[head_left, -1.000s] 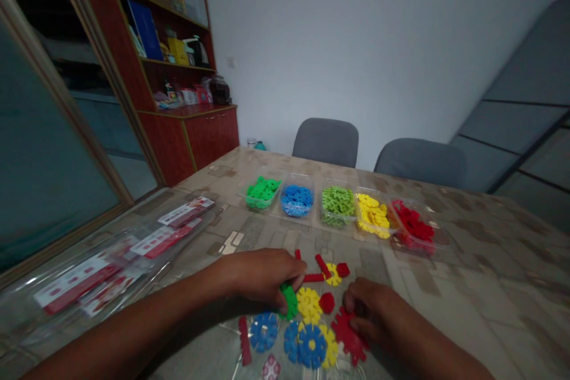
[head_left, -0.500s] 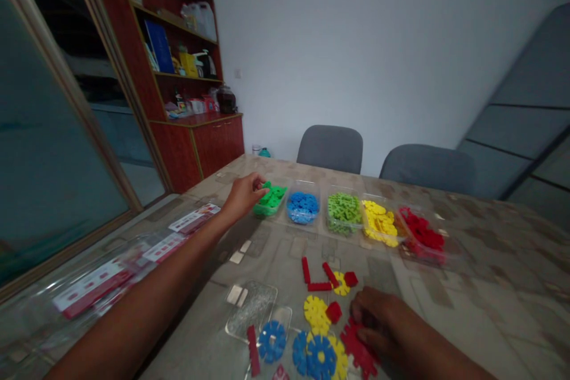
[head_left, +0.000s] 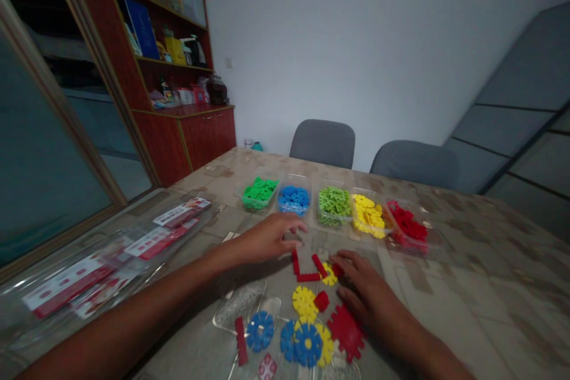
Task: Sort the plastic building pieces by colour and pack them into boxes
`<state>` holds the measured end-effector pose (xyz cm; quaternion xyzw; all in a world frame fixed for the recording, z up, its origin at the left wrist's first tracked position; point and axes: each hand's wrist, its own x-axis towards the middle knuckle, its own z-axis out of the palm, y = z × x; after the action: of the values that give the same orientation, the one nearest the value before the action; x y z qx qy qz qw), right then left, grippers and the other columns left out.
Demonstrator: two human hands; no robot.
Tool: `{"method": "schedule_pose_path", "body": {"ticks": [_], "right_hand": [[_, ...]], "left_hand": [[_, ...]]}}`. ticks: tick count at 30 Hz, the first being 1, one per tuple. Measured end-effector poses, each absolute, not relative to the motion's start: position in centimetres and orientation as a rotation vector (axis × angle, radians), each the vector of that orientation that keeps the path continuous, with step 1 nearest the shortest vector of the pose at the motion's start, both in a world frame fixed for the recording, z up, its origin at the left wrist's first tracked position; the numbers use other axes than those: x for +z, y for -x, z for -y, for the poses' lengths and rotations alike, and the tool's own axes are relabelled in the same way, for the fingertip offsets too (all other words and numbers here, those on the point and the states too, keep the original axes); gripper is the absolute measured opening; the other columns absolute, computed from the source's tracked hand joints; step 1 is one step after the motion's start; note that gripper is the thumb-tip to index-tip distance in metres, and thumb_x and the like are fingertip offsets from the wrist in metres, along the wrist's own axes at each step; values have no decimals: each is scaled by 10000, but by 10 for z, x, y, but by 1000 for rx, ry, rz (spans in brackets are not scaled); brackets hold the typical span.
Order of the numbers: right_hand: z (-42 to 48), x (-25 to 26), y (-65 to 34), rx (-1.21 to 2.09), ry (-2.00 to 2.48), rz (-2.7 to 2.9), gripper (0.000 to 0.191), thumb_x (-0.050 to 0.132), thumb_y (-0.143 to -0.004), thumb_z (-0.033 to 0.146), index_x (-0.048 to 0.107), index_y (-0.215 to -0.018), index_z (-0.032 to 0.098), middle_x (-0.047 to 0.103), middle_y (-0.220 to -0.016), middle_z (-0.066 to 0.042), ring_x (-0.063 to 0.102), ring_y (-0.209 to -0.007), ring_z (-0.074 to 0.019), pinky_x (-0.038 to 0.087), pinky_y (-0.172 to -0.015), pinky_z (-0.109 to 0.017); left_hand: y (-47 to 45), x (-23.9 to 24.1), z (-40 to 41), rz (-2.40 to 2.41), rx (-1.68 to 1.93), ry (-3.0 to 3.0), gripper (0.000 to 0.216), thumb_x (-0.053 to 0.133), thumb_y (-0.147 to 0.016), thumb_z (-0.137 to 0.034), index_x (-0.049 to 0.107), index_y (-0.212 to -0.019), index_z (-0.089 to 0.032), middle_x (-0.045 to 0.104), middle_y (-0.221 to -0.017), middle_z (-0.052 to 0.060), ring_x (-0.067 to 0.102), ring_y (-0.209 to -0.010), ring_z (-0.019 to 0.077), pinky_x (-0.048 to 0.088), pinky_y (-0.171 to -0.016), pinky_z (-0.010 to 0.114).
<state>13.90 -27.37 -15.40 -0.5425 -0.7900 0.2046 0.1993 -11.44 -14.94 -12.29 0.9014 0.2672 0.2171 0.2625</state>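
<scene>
My left hand (head_left: 269,239) hovers low over the table just left of three red bar pieces (head_left: 307,267), fingers loosely curled and apart, nothing in them. My right hand (head_left: 363,288) lies over the table with fingers stretched toward a small yellow piece (head_left: 330,276) and a red piece beside it. Near the front edge lie a yellow disc (head_left: 304,302), a small red piece (head_left: 321,300), a large red gear piece (head_left: 345,331), blue discs (head_left: 260,331) and a blue-and-yellow cluster (head_left: 309,344).
Five clear trays stand in a row farther back: green (head_left: 259,192), blue (head_left: 294,199), light green (head_left: 333,204), yellow (head_left: 367,215), red (head_left: 407,225). Flat clear packets (head_left: 111,261) lie at left. Two grey chairs (head_left: 323,141) and a red cabinet (head_left: 196,133) stand behind.
My left hand carried a green piece to the green tray, then came back empty to the red bars. My right hand moved forward from the red gear piece to the small yellow piece.
</scene>
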Motion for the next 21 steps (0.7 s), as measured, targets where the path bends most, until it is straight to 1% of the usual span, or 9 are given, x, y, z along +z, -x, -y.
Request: {"method": "schedule_pose_path", "body": {"ticks": [1,3,5,8,10,12,14,18,21], "right_hand": [[273,-155,-137,556,1522,2229,415,490,-894,161,518,-1302,229,510,-1346,-116,483,-1220,-256,369,-1038,-414],[272,-153,-137,549,1552,2247,266,473,-902,150,605,-1124,212,596,-1166,-97,558,-1070,-234,426,-942,-377],[272,-147,-139,564,1616,2221,168,467,-898,140,617,-949,198,620,-1001,-70,592,-915,-205,455,-823,-329],[277,-135,-144,606,1689,2216,151,463,-892,142,603,-873,193,628,-903,-51,599,-823,-188,442,-748,-302],[284,-126,-141,651,1725,2247,140,475,-892,179,614,-884,192,634,-903,-56,604,-812,-194,433,-734,-306],[292,-120,-131,692,1822,2274,122,542,-870,264,628,-915,190,632,-971,-83,614,-816,-222,429,-715,-328],[298,-116,-119,708,1960,2284,216,643,-794,320,635,-961,182,613,-1064,-123,625,-836,-268,427,-701,-357],[303,-115,-107,755,2043,2310,389,710,-707,265,614,-1074,179,574,-1194,-161,616,-960,-337,428,-761,-391],[304,-118,-113,810,1985,2290,432,740,-657,242,596,-1061,192,573,-1218,-140,582,-1032,-335,413,-809,-376]], "left_hand": [[111,-127,156,-631,524,-2475,336,671,-810,-263,643,-1141,-208,663,-1185,67,599,-1069,238,442,-954,358],[106,-133,165,-470,411,-2532,495,704,-813,-260,561,-1285,-220,554,-1372,99,487,-1258,261,353,-1070,398],[105,-135,170,-404,356,-2561,547,683,-844,-242,498,-1359,-231,479,-1451,105,418,-1329,258,301,-1112,404],[104,-132,175,-377,313,-2590,538,610,-906,-243,435,-1415,-258,445,-1486,83,400,-1343,248,279,-1123,400],[101,-131,179,-375,293,-2606,514,568,-935,-266,419,-1427,-270,461,-1475,71,424,-1315,257,288,-1109,402],[98,-131,182,-379,273,-2627,487,542,-949,-284,425,-1422,-277,501,-1439,65,465,-1262,272,307,-1081,408],[96,-132,183,-393,263,-2646,437,546,-950,-303,473,-1380,-275,559,-1373,63,505,-1199,276,328,-1045,397],[95,-132,184,-441,213,-2671,317,596,-931,-288,574,-1246,-254,622,-1249,60,535,-1143,263,328,-1023,370],[97,-131,185,-506,181,-2692,359,661,-875,-230,582,-1225,-242,620,-1215,60,542,-1128,261,343,-1019,367]]}}
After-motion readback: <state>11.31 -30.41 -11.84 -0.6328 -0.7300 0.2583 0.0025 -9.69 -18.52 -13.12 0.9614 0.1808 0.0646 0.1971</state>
